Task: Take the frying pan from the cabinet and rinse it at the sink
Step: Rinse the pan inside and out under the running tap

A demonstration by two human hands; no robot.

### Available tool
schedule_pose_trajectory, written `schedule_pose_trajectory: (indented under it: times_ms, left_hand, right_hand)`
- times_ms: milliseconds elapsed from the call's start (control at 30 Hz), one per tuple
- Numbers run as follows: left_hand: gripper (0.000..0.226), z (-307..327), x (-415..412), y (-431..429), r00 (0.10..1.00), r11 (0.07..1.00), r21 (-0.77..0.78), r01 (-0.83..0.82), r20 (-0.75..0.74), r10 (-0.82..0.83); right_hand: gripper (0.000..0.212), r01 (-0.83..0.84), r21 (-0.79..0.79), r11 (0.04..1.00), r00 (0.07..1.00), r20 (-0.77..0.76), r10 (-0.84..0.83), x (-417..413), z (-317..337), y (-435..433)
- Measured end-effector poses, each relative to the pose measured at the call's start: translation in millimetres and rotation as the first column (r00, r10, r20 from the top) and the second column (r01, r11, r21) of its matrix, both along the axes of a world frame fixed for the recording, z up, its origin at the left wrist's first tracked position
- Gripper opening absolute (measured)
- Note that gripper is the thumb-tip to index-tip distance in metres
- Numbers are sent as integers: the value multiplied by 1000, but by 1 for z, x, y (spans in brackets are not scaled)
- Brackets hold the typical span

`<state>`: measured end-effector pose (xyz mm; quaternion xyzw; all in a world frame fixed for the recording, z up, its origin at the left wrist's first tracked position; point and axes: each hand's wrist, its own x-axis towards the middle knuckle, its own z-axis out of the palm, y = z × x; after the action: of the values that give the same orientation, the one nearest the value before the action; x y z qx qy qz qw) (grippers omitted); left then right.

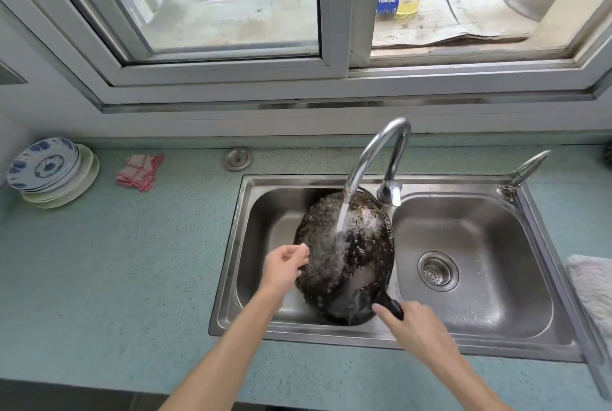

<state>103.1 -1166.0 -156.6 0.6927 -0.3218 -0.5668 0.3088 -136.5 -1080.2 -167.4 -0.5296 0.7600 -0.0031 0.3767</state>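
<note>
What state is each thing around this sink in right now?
Frying pan: tilted in the left basin, wet.
Faucet: running onto the pan.
Right hand: grips the pan's handle.
Left hand: curled at the pan's rim; grip unclear.
Plates: stacked on the counter.

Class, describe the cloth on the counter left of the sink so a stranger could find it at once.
Start at the steel double sink and move left along the green counter. Between the round metal cap and the stack of plates lies the cloth, the only red-checked thing there.
</note>
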Motion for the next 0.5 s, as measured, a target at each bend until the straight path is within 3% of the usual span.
schedule_pose_trajectory:
  times_ms: [267,500]
  left_hand:
    - [27,-26,38,14,982,990,96,-104,169,87]
    - [44,-28,57,24,941,950,175,-259,269,207]
  right_hand:
    - [55,73,83,994,964,249,-92,2,7,8]
    - [53,207,241,948,823,481,-302,19,3,38]
